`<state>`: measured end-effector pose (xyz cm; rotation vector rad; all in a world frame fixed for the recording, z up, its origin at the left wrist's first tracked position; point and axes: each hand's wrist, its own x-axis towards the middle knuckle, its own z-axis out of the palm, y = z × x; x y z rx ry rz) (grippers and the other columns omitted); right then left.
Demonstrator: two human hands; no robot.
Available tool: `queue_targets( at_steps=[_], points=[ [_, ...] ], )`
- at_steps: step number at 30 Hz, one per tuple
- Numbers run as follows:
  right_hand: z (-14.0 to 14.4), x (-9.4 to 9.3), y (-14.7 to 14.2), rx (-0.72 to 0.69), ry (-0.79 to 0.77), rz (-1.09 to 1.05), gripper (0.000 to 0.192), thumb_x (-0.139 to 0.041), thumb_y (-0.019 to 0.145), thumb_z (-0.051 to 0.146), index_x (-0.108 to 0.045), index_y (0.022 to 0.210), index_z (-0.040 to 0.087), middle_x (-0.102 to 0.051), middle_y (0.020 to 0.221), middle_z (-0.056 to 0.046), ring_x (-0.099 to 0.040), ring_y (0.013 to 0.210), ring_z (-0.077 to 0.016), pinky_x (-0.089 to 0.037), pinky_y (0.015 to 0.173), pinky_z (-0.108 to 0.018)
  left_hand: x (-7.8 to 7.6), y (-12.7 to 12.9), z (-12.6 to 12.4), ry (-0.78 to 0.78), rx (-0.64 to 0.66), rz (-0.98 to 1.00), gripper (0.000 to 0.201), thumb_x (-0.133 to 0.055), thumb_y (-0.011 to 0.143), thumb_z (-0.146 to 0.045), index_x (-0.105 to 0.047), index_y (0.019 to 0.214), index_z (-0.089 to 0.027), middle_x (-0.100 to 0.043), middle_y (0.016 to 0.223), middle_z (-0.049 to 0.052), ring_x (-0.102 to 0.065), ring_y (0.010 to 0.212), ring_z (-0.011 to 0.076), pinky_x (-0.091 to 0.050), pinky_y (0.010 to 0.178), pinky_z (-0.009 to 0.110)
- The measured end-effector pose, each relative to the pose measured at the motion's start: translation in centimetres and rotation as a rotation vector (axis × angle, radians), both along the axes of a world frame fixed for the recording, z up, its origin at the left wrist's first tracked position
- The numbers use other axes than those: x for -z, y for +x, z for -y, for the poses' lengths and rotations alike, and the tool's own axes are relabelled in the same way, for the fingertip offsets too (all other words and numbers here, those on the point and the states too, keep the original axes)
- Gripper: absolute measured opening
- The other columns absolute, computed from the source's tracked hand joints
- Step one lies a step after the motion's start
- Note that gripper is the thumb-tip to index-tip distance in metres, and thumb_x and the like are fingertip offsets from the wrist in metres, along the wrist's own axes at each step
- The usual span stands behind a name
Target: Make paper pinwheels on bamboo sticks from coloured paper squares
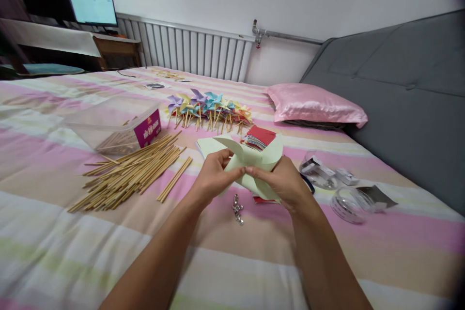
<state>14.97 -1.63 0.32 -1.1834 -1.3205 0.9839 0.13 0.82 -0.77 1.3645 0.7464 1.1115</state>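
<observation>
Both my hands grip one pale green paper pinwheel (250,156), its corners curled in toward the middle. My left hand (215,174) pinches it from the left, and my right hand (285,181) from the right, the thumb tips almost meeting at its centre. Whether a pin sits under the thumbs is hidden. Just below, on the bedspread, lies a small cluster of shiny metal pieces (237,209). Behind the pinwheel is a stack of coloured paper squares (259,136), red on top. Several finished pinwheels (210,106) on sticks lie in a heap farther back.
Thin wooden sticks (134,172) are spread at the left, beside a clear plastic box (109,121) with a purple label. Round clear containers (350,206) and small white boxes (347,176) lie at the right. A pink pillow (316,104) rests by the grey headboard (395,72).
</observation>
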Motion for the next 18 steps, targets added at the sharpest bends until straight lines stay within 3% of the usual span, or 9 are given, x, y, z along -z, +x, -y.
queue_targets(
  at_steps=[9,14,18],
  points=[
    [-1.0,0.9,0.8,0.048,0.082,0.010,0.039,-0.074,0.064,0.030,-0.067,0.100,0.016,-0.070,0.104,-0.009,-0.063,0.098,-0.0268,-0.049,0.084,-0.040,-0.4,-0.5,0.0,-0.003,-0.115,-0.070,0.039,-0.074,0.065,-0.038,-0.063,0.093,-0.013,-0.070,0.079,0.007,-0.065,0.071,0.0182,-0.047,0.062,0.026],
    [-1.1,1.1,1.0,0.102,0.039,-0.041,0.035,-0.075,0.062,0.031,-0.069,0.093,0.017,-0.071,0.100,-0.009,-0.064,0.095,-0.0266,-0.048,0.087,-0.042,-0.5,-1.0,-0.3,0.060,-0.265,-0.052,0.039,-0.067,0.068,-0.050,-0.068,0.080,-0.013,-0.070,0.074,0.007,-0.063,0.067,0.0170,-0.045,0.060,0.025],
    [-0.8,0.6,0.5,0.103,-0.001,-0.214,0.038,-0.078,0.057,0.028,-0.068,0.092,0.017,-0.071,0.100,-0.007,-0.063,0.099,-0.0257,-0.048,0.089,-0.040,0.6,-1.3,-1.2,0.069,-0.417,-0.045,0.043,-0.060,0.072,-0.055,-0.068,0.076,-0.013,-0.070,0.069,0.008,-0.063,0.066,0.0179,-0.046,0.061,0.026]
  ],
)
